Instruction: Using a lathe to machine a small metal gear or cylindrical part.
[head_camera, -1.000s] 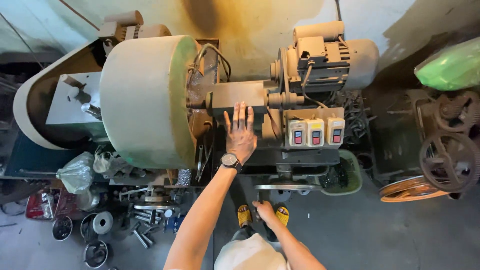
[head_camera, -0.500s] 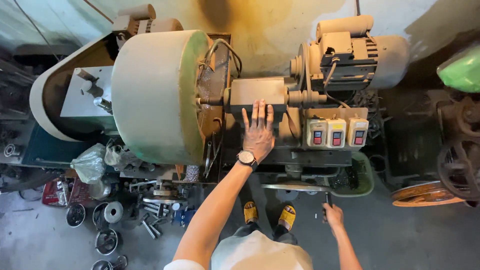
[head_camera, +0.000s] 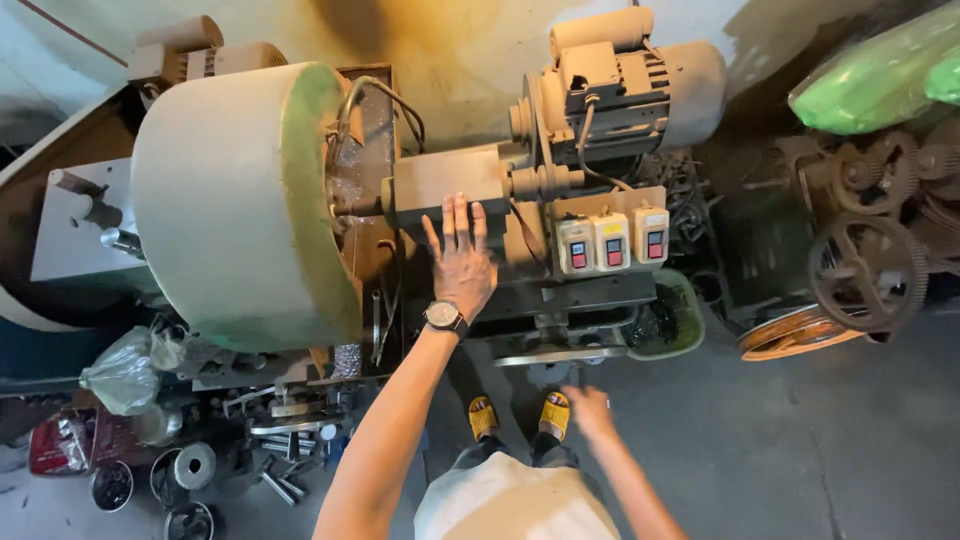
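Note:
My left hand (head_camera: 460, 258), with a dark wristwatch (head_camera: 445, 318) on its wrist, lies flat with fingers spread on the beige housing of a workshop machine (head_camera: 450, 180). A large pale drum-shaped guard (head_camera: 235, 205) with a green rim stands just left of that hand. My right hand (head_camera: 588, 410) hangs low beside my yellow sandals (head_camera: 515, 414) and holds nothing that I can see; its fingers look loosely apart. Three switch boxes (head_camera: 612, 240) with red and dark buttons sit right of my left hand.
An electric motor (head_camera: 640, 85) sits atop the machine. A green tray (head_camera: 675, 320) hangs below the switches. Old pulley wheels (head_camera: 865, 270) and a green plastic bag (head_camera: 880, 75) are at the right. Metal parts, cans and a plastic bag (head_camera: 125, 370) litter the floor at lower left.
My view has shifted closer and left. The left hand stays flat on the housing. The right hand has swung out to the right, away from my body.

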